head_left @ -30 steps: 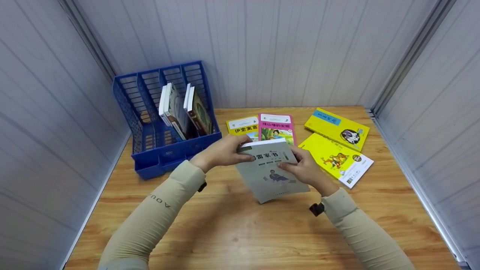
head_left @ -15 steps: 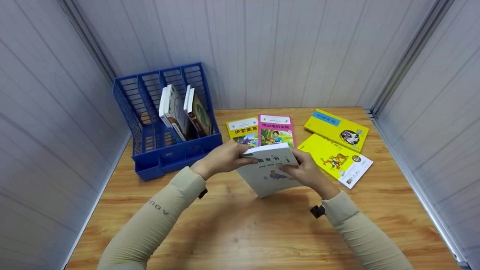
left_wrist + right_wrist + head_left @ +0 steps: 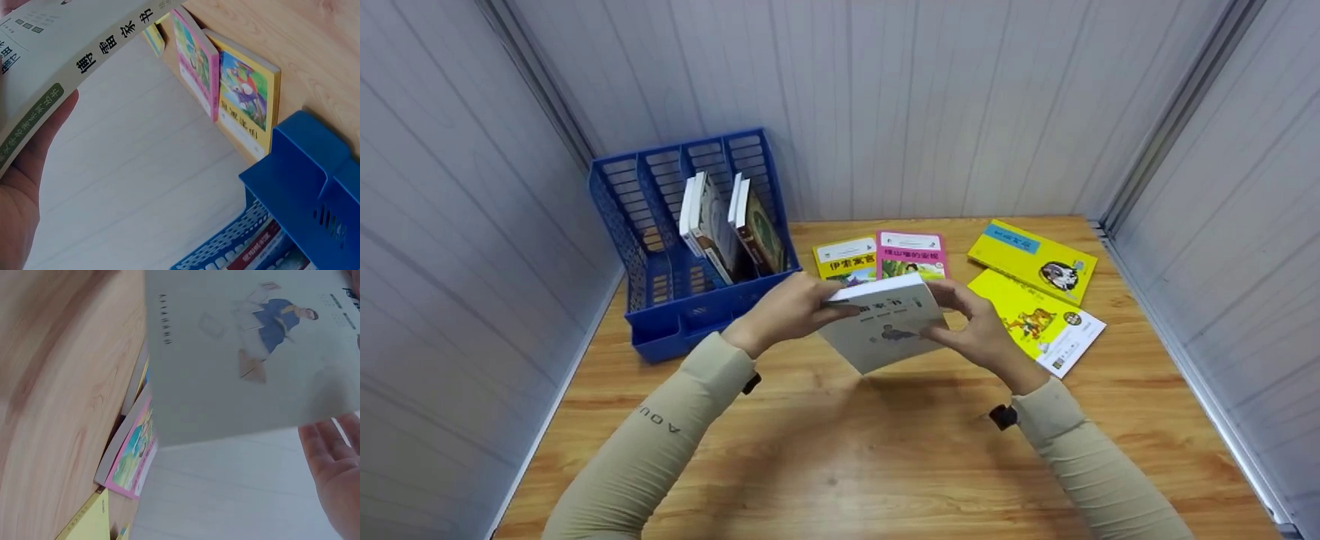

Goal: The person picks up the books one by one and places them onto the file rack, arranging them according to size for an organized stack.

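Note:
A pale grey-white paperback book (image 3: 877, 345), with a seated figure printed on its cover, is held tilted above the table in the head view. My left hand (image 3: 784, 311) grips its upper left corner by the spine, thumb over the cover. At the opposite side my right hand (image 3: 979, 330) holds the book's right edge, thumb on the front and fingers behind. The spine with dark lettering faces the left wrist view, where part of my left hand (image 3: 25, 197) shows beneath it. In the right wrist view, fingers of my right hand (image 3: 337, 467) go behind the cover.
A blue file rack (image 3: 701, 311) stands at the back left, with several books (image 3: 716, 225) upright in it. Behind the held book lie a yellow book (image 3: 845, 250) and a pink book (image 3: 915, 259). Two yellow books (image 3: 1031, 259) overlap at the right. Panelled walls enclose the table.
Both hands keep hold of the book. It has shifted slightly left and tipped so that its top edge shows more and its cover less. My right hand's fingers have spread wider at the edge.

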The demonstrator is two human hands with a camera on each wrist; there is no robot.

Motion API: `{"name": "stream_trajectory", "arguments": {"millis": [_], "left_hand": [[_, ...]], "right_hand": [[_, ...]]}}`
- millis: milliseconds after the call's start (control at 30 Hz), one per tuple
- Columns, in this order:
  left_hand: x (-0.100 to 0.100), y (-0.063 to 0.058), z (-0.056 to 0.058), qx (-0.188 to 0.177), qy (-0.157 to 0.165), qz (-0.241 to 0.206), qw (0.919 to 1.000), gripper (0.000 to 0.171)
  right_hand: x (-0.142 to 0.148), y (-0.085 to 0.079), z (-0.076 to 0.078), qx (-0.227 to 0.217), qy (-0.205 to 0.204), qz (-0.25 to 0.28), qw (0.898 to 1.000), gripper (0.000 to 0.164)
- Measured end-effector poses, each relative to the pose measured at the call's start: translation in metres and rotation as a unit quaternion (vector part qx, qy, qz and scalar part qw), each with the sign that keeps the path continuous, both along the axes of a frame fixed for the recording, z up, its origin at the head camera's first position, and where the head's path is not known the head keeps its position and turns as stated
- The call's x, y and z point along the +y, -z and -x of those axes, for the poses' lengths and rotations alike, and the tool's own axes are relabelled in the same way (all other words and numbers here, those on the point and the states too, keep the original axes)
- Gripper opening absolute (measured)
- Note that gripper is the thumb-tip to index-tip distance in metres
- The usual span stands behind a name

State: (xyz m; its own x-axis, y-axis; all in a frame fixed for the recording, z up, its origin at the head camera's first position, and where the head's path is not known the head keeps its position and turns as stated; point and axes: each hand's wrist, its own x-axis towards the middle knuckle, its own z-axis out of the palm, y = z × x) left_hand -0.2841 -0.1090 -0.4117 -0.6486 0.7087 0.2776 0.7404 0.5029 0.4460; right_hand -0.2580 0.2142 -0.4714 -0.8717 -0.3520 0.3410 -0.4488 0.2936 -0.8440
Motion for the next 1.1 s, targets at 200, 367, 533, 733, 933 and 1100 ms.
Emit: {"name": "stream_trajectory", "arguments": {"millis": [200,367,533,733,933,1100], "left_hand": [[-0.016,-0.009,0.000,0.001,-0.032,-0.007,0.9994,0.031],[-0.032,-0.016,0.002,0.011,-0.067,-0.031,0.9972,0.031],[-0.053,-0.023,0.004,0.018,-0.106,-0.081,0.9909,0.026],[-0.078,-0.033,0.007,0.036,-0.164,-0.126,0.9777,0.027],[-0.098,-0.045,0.004,0.073,-0.243,-0.166,0.9529,0.030],[-0.114,-0.055,0.002,0.113,-0.299,-0.200,0.9265,0.030]], "right_hand": [[0.010,0.002,0.002,-0.006,0.033,-0.010,0.999,0.071],[0.019,0.006,0.006,-0.004,0.049,-0.016,0.999,0.069],[0.030,0.015,0.011,-0.007,0.063,-0.029,0.998,0.067],[0.045,0.025,0.018,-0.004,0.083,-0.059,0.995,0.065],[0.060,0.033,0.024,-0.003,0.107,-0.104,0.989,0.065],[0.073,0.038,0.028,-0.028,0.126,-0.133,0.983,0.067]]}}
